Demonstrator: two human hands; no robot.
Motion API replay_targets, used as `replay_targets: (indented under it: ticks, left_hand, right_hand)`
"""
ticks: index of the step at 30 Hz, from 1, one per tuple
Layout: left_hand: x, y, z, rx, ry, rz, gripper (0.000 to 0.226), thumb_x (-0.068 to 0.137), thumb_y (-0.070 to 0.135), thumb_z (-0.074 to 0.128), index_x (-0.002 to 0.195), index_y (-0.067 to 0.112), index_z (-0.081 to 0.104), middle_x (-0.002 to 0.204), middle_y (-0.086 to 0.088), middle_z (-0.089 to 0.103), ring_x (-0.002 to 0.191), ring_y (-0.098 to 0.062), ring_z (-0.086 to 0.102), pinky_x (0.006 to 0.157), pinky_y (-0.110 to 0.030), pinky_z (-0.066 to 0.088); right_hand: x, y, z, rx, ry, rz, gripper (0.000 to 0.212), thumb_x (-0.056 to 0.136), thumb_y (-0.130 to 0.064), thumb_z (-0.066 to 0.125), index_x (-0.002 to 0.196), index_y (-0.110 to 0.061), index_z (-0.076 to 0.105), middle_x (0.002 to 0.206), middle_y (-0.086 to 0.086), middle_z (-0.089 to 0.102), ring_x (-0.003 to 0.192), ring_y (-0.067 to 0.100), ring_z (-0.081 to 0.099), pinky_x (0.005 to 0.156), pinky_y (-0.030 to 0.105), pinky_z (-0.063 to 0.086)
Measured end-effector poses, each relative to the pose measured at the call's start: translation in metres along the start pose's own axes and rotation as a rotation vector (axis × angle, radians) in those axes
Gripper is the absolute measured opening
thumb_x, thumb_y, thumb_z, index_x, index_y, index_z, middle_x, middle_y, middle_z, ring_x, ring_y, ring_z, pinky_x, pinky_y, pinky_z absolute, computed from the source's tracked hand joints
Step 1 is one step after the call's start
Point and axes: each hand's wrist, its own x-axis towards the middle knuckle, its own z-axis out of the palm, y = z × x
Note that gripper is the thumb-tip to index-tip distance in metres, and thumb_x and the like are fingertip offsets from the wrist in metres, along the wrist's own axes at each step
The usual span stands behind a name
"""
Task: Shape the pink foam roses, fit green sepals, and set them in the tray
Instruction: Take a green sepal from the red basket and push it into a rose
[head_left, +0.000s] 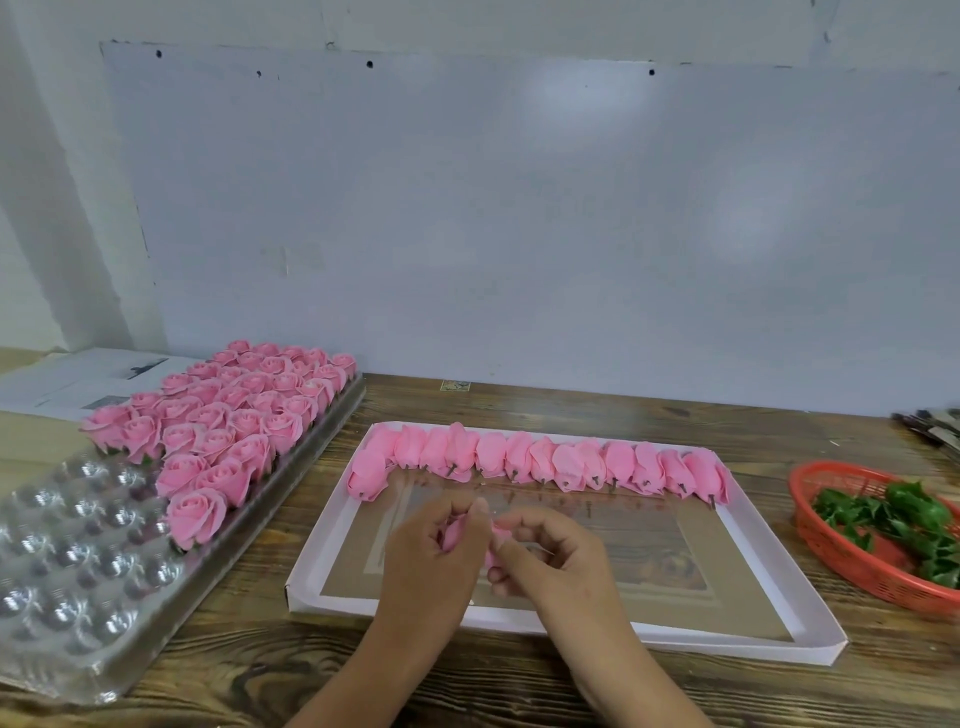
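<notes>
Wooden table, pale wall panel, papers and dark tools at the edges.

A dark, heavily grained wooden table is seen running across the whole view, its far edge met by the wall. A large pale panel is fixed flat against that wall, dotted along its top edge with small dark holes. At the far left, printed sheets of paper are laid flat on a lighter surface beside the table. A small square sticker is stuck to the tabletop just below the wall. At the far right edge, a bundle of dark, thin objects is glimpsed, too cropped to be identified.
</notes>
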Motion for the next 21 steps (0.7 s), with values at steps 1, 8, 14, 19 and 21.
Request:
replay_targets:
  ticks: [1,8,14,19,21]
  left_hand:
    - [0.0006,-0.0008,0.0000,-0.018,0.012,-0.007,0.032,0.094,0.022,0.061,0.066,0.035,0.065,0.059,0.011,0.061,0.058,-0.003,0.055,0.058,-0.016,0.042]
    - [0.0001,-0.0029,0.0006,0.011,0.048,0.048,0.032,0.092,0.022,0.067,0.065,0.037,0.061,0.060,0.009,0.060,0.056,-0.004,0.053,0.057,-0.017,0.043]
    - [0.0028,-0.0052,0.0003,-0.012,0.053,0.017,0.028,0.089,0.017,0.061,0.069,0.036,0.061,0.067,0.007,0.062,0.057,-0.003,0.054,0.054,-0.016,0.045]
    - [0.0025,-0.0043,-0.0001,-0.063,0.001,-0.007,0.034,0.098,0.024,0.057,0.066,0.036,0.056,0.063,0.010,0.057,0.060,-0.006,0.053,0.058,-0.027,0.047]
    - [0.0020,-0.0028,0.0003,-0.045,0.010,0.018,0.034,0.098,0.021,0.059,0.066,0.031,0.055,0.061,0.014,0.057,0.056,0.002,0.051,0.058,-0.016,0.045]
  right_hand:
    - [-0.0002,-0.0004,0.0001,0.004,0.006,0.008,0.007,0.088,-0.001,0.068,0.093,-0.005,0.072,0.069,0.006,0.069,0.059,0.014,0.064,0.058,0.023,0.054]
    - [-0.0026,-0.0038,-0.0001,0.026,0.024,0.068,0.007,0.090,-0.006,0.068,0.094,-0.005,0.073,0.071,0.008,0.070,0.061,0.016,0.066,0.061,0.026,0.056]
    - [-0.0022,-0.0043,0.0027,0.054,0.053,0.114,0.008,0.090,-0.002,0.065,0.095,-0.004,0.072,0.073,0.010,0.071,0.062,0.018,0.067,0.065,0.030,0.060]
    - [-0.0022,-0.0034,0.0035,-0.044,0.059,0.050,0.008,0.088,-0.005,0.070,0.091,-0.011,0.073,0.075,0.010,0.073,0.062,0.020,0.069,0.062,0.027,0.057]
    - [-0.0020,-0.0016,0.0052,-0.056,0.063,0.053,0.007,0.087,-0.006,0.070,0.090,-0.011,0.074,0.076,0.011,0.074,0.062,0.020,0.069,0.062,0.029,0.057]
